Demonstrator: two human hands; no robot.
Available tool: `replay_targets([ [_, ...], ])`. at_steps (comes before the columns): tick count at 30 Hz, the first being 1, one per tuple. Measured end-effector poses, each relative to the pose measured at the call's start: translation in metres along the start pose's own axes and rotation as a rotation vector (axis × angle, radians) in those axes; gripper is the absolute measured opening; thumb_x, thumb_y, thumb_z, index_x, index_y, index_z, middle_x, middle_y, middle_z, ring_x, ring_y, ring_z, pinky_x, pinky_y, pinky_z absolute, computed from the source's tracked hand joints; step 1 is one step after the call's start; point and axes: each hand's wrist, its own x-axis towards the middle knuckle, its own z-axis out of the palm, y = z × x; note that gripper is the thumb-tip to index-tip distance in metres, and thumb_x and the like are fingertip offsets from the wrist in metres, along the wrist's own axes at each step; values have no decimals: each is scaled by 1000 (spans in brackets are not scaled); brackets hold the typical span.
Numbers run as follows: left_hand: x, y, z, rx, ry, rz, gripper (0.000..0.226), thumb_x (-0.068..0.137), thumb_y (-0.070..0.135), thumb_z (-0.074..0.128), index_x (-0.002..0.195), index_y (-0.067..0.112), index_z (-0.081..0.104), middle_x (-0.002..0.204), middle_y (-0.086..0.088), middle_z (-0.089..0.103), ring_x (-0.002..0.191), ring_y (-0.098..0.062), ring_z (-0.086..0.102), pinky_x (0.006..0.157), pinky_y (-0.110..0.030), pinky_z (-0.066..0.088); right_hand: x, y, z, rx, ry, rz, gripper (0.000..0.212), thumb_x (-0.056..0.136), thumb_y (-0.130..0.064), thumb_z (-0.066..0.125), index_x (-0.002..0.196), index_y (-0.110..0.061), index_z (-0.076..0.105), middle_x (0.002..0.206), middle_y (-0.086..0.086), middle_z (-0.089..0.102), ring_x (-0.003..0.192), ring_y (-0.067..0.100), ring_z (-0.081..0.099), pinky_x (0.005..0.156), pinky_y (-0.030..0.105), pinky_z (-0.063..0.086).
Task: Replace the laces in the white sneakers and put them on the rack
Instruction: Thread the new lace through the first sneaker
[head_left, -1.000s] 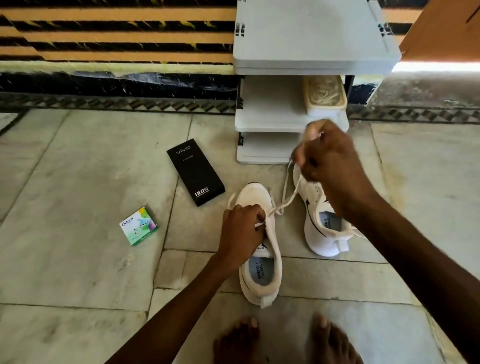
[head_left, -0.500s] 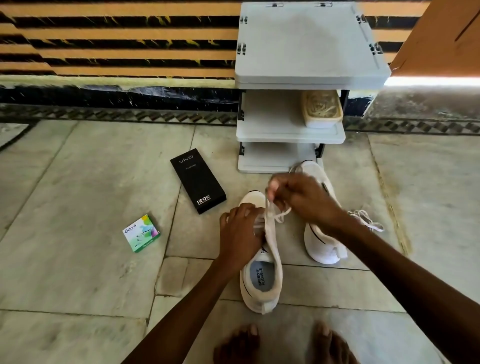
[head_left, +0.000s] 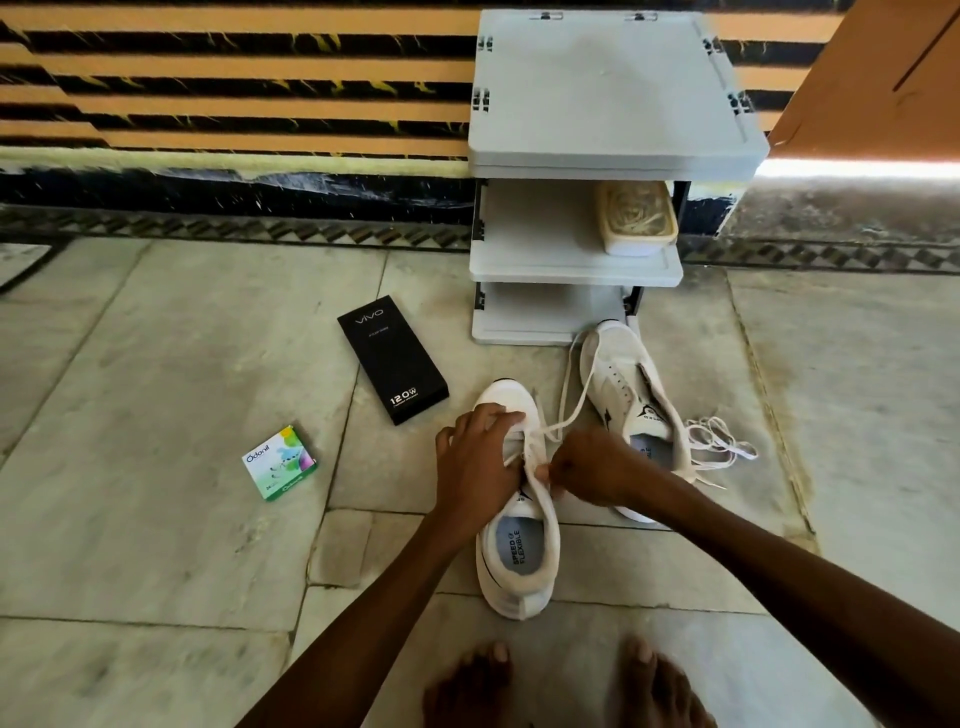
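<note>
Out front of rack, L hand grips near sneaker at forefoot; R hand pinches its lace, other sneaker just beside.

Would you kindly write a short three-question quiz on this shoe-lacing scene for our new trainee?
1. True or false: the near sneaker and the far sneaker both stand on the floor, not on the rack.
2. The yellowish container stands: A) atop the rack; B) on its middle shelf; C) on the floor.
3. Which hand pinches the lace at the near sneaker?
Key: 1 true. 2 B. 3 the right hand; the left hand holds the sneaker's front.
</note>
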Motion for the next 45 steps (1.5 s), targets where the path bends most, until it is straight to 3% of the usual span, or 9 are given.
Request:
replay_targets([
  [5, 0, 1, 1, -11, 23, 5, 55, 87, 39, 65, 139, 33, 46, 147, 7, 41, 134, -17, 38, 106, -37, 28, -26, -8, -60, 762, 173, -93, 41, 97, -42, 55, 65, -19, 65, 50, -7, 47, 46, 6, 39, 50, 18, 34],
  [13, 1, 0, 3, -27, -1, 3, 59, 87, 41, 66, 141, 33, 44, 149, 8, 38, 137, -16, 33, 107, -36, 28, -39, -16, -61, 979, 80, -75, 42, 96, -40, 55, 64, -15, 64, 51, -1, 35, 46, 9, 29, 47, 20, 25],
  [16, 2, -1, 2, -71, -13, 11, 61, 85, 36, 70, 141, 32, 46, 148, 7, 38, 135, -17, 34, 106, -37, 34, -30, -2, -46, 689, 103, 34, 34, 97, -29, 60, 66, -21, 72, 51, -9, 54, 47, 9, 46, 52, 23, 41],
  [22, 3, -5, -1, -197, -19, 26, 55, 85, 26, 69, 137, 29, 52, 144, 8, 41, 132, -15, 35, 104, -34, 40, -30, 8, 6, -119, -224, 70, 28, 98, -18, 53, 122, -12, 65, 120, 7, 66, 108, 21, 63, 92, 31, 50],
  [25, 4, -5, -3, -198, -27, 25, 53, 87, 26, 67, 138, 28, 51, 145, 7, 40, 132, -16, 35, 104, -34, 40, -27, 9, 8, -107, -196, 90, 33, 98, -18, 49, 130, -14, 59, 130, 7, 59, 115, 23, 59, 95, 31, 49],
  [31, 4, -4, -3, -284, -94, -5, 71, 83, 27, 74, 144, 26, 39, 149, 3, 33, 134, -20, 35, 107, -37, 39, 31, 17, -19, 281, 351, 217, 22, 90, -12, 53, 90, -6, 74, 87, 12, 73, 79, 26, 69, 71, 31, 55],
  [38, 0, -8, -10, -514, -124, -159, 81, 79, 9, 75, 146, 21, 30, 146, -3, 30, 131, -16, 37, 92, -10, 30, 95, 4, -22, 519, 285, 441, 15, 84, -7, 58, 70, -5, 61, 70, 9, 62, 70, 23, 65, 65, 30, 55],
  [42, -2, -5, -14, -514, -113, -171, 80, 80, 9, 73, 146, 20, 29, 146, -2, 31, 129, -13, 36, 87, -5, 27, 104, 3, -20, 550, 309, 444, 25, 86, -9, 57, 108, 3, 63, 109, 19, 63, 105, 35, 63, 90, 40, 55],
  [45, -3, -3, -15, -519, -106, -189, 77, 80, 12, 75, 144, 22, 32, 144, -1, 32, 126, -11, 39, 88, -10, 32, 106, 4, -21, 553, 400, 438, 27, 90, -13, 57, 110, 3, 65, 110, 18, 66, 102, 33, 64, 85, 39, 55],
])
